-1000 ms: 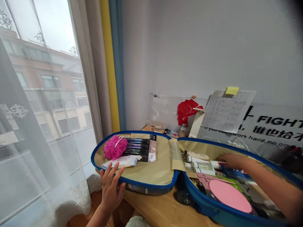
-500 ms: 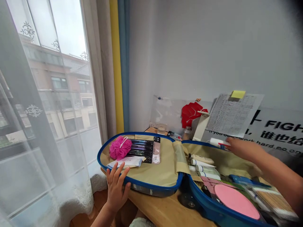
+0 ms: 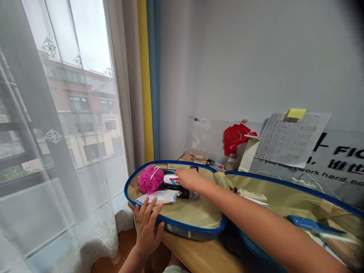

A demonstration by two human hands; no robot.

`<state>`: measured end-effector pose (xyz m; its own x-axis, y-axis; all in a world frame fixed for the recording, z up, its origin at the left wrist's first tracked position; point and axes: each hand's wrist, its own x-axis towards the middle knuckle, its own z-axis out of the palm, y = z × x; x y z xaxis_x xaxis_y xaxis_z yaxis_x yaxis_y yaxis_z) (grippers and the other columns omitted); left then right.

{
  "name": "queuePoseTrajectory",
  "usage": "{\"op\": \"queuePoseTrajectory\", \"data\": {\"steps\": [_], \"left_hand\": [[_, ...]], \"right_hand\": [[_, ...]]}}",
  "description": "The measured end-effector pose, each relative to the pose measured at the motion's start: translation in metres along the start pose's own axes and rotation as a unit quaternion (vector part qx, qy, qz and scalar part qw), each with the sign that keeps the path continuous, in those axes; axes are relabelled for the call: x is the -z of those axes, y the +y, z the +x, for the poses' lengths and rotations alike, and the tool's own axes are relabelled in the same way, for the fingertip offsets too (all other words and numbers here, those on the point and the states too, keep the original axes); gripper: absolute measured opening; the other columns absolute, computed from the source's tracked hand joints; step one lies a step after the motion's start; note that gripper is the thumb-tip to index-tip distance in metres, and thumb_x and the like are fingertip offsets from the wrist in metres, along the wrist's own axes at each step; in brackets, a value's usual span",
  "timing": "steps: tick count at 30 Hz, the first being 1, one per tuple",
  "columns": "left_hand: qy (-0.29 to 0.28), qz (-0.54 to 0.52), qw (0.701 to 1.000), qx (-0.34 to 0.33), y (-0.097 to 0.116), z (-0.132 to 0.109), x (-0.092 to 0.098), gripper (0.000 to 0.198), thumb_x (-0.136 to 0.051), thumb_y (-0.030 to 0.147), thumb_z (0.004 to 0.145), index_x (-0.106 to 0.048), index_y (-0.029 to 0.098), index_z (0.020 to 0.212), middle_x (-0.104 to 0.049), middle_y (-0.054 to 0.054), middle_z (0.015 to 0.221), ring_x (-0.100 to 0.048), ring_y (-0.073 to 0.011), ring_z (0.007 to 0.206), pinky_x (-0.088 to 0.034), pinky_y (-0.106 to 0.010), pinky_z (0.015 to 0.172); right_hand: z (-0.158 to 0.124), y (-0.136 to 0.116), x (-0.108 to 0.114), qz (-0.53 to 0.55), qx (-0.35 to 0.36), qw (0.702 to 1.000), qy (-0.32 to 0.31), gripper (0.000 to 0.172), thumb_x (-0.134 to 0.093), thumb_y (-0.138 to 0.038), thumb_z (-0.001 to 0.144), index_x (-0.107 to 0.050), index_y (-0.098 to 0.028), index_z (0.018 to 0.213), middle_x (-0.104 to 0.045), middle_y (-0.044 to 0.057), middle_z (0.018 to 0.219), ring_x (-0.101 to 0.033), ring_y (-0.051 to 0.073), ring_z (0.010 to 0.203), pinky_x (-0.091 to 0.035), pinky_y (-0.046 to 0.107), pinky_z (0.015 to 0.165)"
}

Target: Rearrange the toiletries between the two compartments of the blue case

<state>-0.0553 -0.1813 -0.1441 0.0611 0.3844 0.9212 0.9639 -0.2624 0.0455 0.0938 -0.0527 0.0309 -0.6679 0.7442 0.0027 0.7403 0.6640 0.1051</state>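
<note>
Tube point(image 3: 170, 179), white: likely light, soft-walled, best held near its stiff cap end; right hand point(image 3: 189, 178) closed on it, left hand point(image 3: 148, 227) spread flat on suitcase rim point(image 3: 193, 226).

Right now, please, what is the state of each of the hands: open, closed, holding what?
Left hand: open, fingers spread on the blue suitcase rim.
Right hand: closed on a white tube, above the black pack.

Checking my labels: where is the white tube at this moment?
In the head view, the white tube is held by the right hand over the dark pack, just right of the pink bath pouf, in the left half of the blue suitcase.
</note>
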Motion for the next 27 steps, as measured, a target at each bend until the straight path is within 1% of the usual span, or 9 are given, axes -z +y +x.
{"op": "queuePoseTrajectory", "data": {"steps": [3,6,13,22,27], "left_hand": [[0.0,0.004,1.0,-0.003,0.0,0.0,0.0,0.042,-0.043,0.026,0.089,-0.05,0.019,0.13,-0.054,-0.012,0.132,-0.023,-0.0253,0.142,-0.01,-0.05,0.116],[0.007,0.004,1.0,-0.007,0.001,0.001,0.001,0.041,-0.043,0.026,0.089,-0.051,0.019,0.129,-0.054,-0.012,0.132,-0.023,-0.0247,0.142,-0.009,-0.049,0.117],[0.01,0.005,1.0,-0.008,0.003,0.004,0.001,0.041,-0.043,0.026,0.089,-0.051,0.018,0.128,-0.054,-0.013,0.132,-0.023,-0.0246,0.142,-0.008,-0.048,0.117],[0.009,0.011,1.0,-0.005,0.002,0.004,0.001,0.044,-0.044,0.024,0.087,-0.05,0.02,0.131,-0.053,-0.011,0.134,-0.025,-0.0246,0.141,-0.01,-0.049,0.116],[0.008,0.007,1.0,-0.003,0.001,0.002,0.0,0.044,-0.044,0.026,0.088,-0.05,0.02,0.131,-0.054,-0.011,0.134,-0.025,-0.0251,0.141,-0.009,-0.048,0.117]], "right_hand": [[0.01,-0.02,-0.012,-0.011,0.018,1.0,-0.02,0.036,-0.055,-0.038,0.089,-0.056,-0.016,0.117,-0.059,0.007,0.116,-0.059,0.017,0.1,-0.051,0.041,0.086],[0.01,-0.027,-0.019,-0.012,0.034,0.999,-0.04,0.035,-0.055,-0.038,0.089,-0.056,-0.017,0.117,-0.059,0.007,0.115,-0.059,0.017,0.1,-0.051,0.04,0.086],[0.005,-0.032,-0.029,-0.002,0.048,0.996,-0.079,0.035,-0.054,-0.039,0.089,-0.056,-0.017,0.117,-0.06,0.007,0.114,-0.06,0.016,0.097,-0.052,0.039,0.083],[0.013,-0.045,-0.043,-0.004,0.033,0.998,-0.06,0.038,-0.054,-0.038,0.089,-0.053,-0.017,0.121,-0.059,0.007,0.117,-0.06,0.017,0.099,-0.052,0.04,0.084],[0.012,-0.039,-0.039,0.01,0.067,0.995,-0.073,0.039,-0.054,-0.039,0.089,-0.053,-0.018,0.121,-0.058,0.008,0.119,-0.059,0.018,0.102,-0.051,0.041,0.087]]}}
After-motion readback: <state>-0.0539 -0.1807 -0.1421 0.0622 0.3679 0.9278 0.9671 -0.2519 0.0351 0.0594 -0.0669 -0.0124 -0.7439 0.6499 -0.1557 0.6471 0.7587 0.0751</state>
